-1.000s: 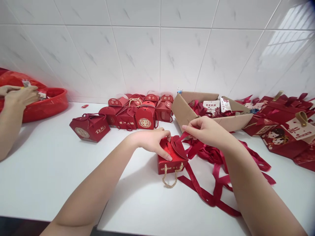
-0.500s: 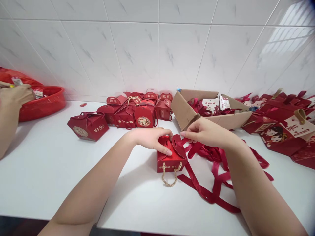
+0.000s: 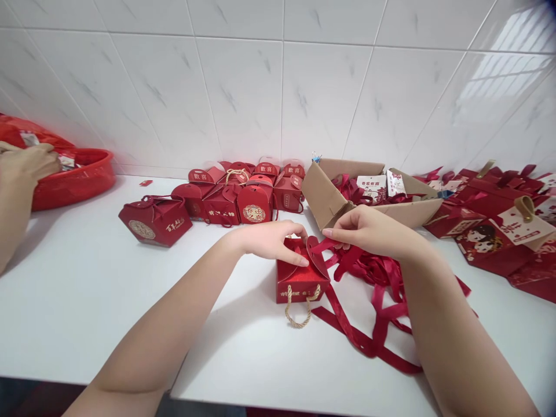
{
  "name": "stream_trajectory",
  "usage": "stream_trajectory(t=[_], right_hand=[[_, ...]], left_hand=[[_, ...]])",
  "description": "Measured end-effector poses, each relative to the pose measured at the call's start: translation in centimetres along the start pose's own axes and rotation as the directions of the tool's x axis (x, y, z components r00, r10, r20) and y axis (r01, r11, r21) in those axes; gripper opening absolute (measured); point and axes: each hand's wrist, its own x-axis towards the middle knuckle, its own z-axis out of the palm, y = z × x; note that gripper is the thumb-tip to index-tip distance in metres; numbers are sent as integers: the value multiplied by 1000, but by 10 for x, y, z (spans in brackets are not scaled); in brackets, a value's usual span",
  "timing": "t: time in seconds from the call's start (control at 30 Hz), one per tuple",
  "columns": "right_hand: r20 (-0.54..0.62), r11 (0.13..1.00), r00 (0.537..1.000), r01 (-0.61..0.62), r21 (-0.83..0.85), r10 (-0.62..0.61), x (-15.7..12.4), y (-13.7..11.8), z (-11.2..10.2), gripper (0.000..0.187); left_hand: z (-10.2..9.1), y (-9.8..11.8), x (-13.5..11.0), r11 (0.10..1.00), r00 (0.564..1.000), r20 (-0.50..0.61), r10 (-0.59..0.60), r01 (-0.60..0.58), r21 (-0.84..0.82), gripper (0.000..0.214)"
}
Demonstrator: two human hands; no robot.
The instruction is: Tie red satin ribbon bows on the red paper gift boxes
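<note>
A small red gift box [image 3: 300, 278] with a rope handle stands on the white table [image 3: 87, 301] in front of me. My left hand [image 3: 271, 240] rests on its top, fingers curled over the box's upright flaps and pressing them together. My right hand [image 3: 362, 230] pinches the end of a dark red ribbon [image 3: 347, 339] right beside the flaps. The ribbon trails down past the box into a loose tangle on the table.
Several closed red gift boxes [image 3: 243, 197] stand by the tiled wall. An open cardboard box [image 3: 330, 197] holds ribbons and cards. More red boxes [image 3: 499, 231] lie at the right. Another person's hand [image 3: 26, 165] reaches into a red basin [image 3: 73, 179] at far left.
My right hand has dropped with the ribbon end and drawn in close to the flaps. My left hand has closed further over the box top. The other person's hand shifted slightly in the basin.
</note>
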Motion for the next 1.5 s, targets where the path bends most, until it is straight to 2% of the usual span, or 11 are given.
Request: stream_trajectory(t=[0.27,0.47,0.67,0.8,0.83,0.9,1.03,1.13,1.27,1.37,1.5], right_hand=[[42,999,999,-32,-9,32,2,1,3,48],[30,999,999,31,38,-32,4,0,4,37],[-7,892,967,238,385,-255,10,0,10,36],[-74,772,942,312,554,-327,11,-1,15,33],[-100,750,940,322,578,-327,10,-2,15,32],[-141,716,940,329,615,-311,5,-5,12,29],[-313,682,908,417,600,-279,-7,-8,4,25],[-517,684,822,521,511,-239,-15,-8,-1,26],[-632,684,741,584,438,-228,-27,-7,-6,23],[-606,710,758,563,423,-240,-33,-11,-5,17],[-470,811,856,425,402,-215,-29,-18,0,22]], left_hand=[[6,0,5,997,997,-39,64,-65,-45,32],[6,1,5,983,976,-193,100,-127,-131,21],[-1,16,-14,865,872,-473,126,-330,-379,17],[-6,26,-32,900,794,-595,122,-342,-272,14],[-8,28,-36,921,794,-597,114,-310,-236,15],[-9,29,-42,957,843,-529,97,-224,-181,18],[-4,23,-42,1000,970,-240,-26,25,-8,31],[7,15,-33,981,983,-123,-137,152,123,40],[17,13,-20,983,983,-141,-114,133,130,41],[16,14,-19,983,983,-139,-120,137,119,35],[4,13,-26,991,985,-120,-124,130,42,36]])
